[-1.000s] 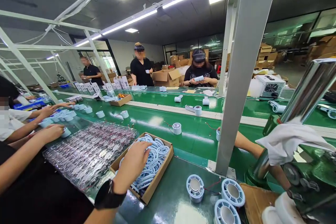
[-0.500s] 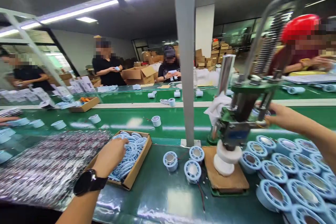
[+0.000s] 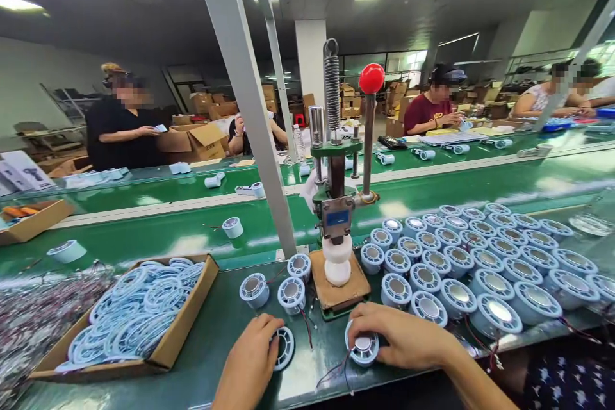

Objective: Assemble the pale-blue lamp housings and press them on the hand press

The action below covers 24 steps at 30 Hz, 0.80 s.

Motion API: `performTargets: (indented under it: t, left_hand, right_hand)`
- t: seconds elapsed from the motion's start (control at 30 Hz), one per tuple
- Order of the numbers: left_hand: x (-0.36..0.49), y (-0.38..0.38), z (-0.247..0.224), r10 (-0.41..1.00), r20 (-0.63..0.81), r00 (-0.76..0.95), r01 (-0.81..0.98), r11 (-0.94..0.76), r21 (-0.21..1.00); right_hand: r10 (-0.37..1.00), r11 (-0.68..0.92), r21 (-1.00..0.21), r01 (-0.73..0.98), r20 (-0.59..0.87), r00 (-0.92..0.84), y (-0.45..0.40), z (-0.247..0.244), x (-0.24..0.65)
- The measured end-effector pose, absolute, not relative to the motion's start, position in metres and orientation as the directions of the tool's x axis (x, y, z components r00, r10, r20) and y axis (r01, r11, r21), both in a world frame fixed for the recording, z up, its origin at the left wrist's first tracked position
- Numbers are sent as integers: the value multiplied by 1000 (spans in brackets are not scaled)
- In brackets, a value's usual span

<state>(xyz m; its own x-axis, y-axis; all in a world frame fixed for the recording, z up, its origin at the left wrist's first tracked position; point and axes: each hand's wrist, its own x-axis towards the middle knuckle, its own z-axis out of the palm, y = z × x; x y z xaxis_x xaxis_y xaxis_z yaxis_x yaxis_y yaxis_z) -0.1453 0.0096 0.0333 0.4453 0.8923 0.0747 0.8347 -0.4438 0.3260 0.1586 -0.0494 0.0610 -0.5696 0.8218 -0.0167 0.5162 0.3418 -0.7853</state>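
Note:
At the front of the green bench, my left hand (image 3: 250, 353) has its thumb and fingers closed on a light-blue slotted ring (image 3: 287, 350). To its right, my right hand (image 3: 401, 331) grips a light-blue round motor housing (image 3: 364, 351) with a silver centre and thin wires trailing from it. Just behind my hands stands a hand press (image 3: 336, 211), its white round blocks (image 3: 337, 262) meeting over a brown pad (image 3: 353, 295). Several more housings (image 3: 291, 295) stand left of the press. A cardboard tray (image 3: 189, 317) full of blue rings (image 3: 139, 307) lies left of my left hand.
Many blue housings (image 3: 490, 261) stand in rows to the right. A grey post (image 3: 250, 90) rises behind the press. Tangled wires (image 3: 43, 314) lie at far left. Beyond runs a green conveyor (image 3: 182, 246); several co-workers, including a person in dark red (image 3: 423, 115), sit or stand across it.
My view has swung right. My left hand has left the ring tray with a ring. My right hand has come from the press lever to a housing at the front. The lever now stands upright.

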Motion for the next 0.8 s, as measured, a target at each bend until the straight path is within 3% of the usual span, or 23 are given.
performTargets:
  t: [0.13,0.27,0.4,0.5,0.67,0.8]
  left_hand:
    - [-151,10,1,908,264,325,821,-409,397]
    - [-160,5,-6,912,293,286,810,-394,435]
    - [-157,-2,-10,891,295,346,816,-441,373]
    - [-157,-2,-13,867,311,389,820,-480,313]
    - [-155,-6,-11,830,337,444,805,-535,257]
    - [-135,-20,-3,809,400,431,775,-559,294]
  right_hand:
    - [842,311,-811,495,-7,-540,-51,55,163]
    - [954,218,-885,412,105,-280,-73,28,149]
    - [982,159,-889,429,187,22,-87,-19,119]
    - [965,144,-868,476,229,125,-86,-37,104]
    - [969,219,-875,432,246,6,-83,-15,109]
    - [977,209,-895,393,176,-119,-86,0,123]
